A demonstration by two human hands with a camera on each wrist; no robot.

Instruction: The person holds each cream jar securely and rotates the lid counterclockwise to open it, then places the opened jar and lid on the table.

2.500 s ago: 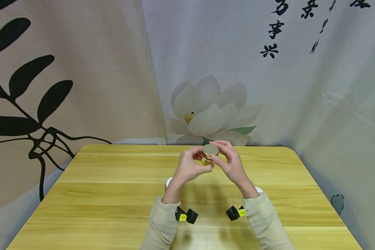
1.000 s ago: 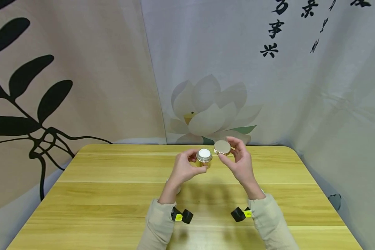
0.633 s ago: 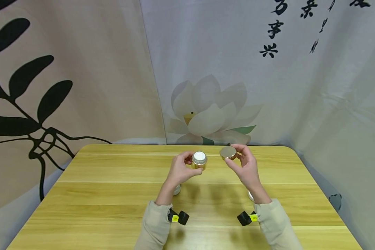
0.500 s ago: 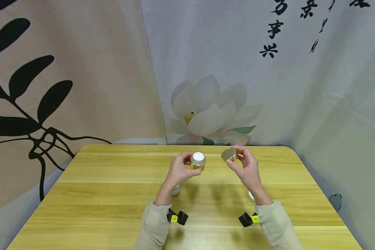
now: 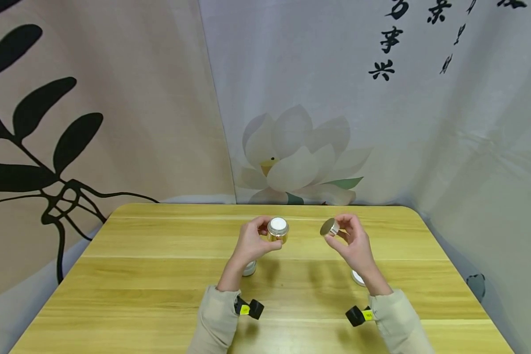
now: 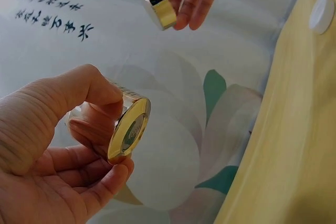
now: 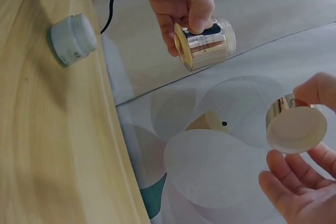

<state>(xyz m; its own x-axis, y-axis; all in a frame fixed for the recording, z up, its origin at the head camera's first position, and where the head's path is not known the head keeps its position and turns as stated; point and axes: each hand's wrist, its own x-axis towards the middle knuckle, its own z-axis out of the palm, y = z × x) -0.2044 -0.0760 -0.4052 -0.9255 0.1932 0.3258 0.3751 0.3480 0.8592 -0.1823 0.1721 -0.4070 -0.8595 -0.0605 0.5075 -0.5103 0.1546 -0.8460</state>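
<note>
My left hand (image 5: 253,242) grips a gold cosmetic jar (image 5: 278,231) by its side, thumb in front and fingers behind. The jar is uncovered, with a white top inside a clear rim; its shiny gold base (image 6: 128,132) faces the left wrist camera. Apart from it, my right hand (image 5: 355,244) pinches the gold lid (image 5: 329,227) between thumb and fingers. That lid is tilted, and its white hollow inside (image 7: 297,129) shows in the right wrist view. Both pieces are held up above the table.
On the wooden table (image 5: 159,285), a white jar (image 7: 72,40) stands by my left wrist, partly hidden in the head view. A white lid (image 5: 358,278) lies by my right wrist. Behind the table hangs a printed cloth (image 5: 159,98).
The gold lid has come off the jar. My hands have moved apart, the left with the jar leftward, the right with the lid to the right and slightly down, tilting it.
</note>
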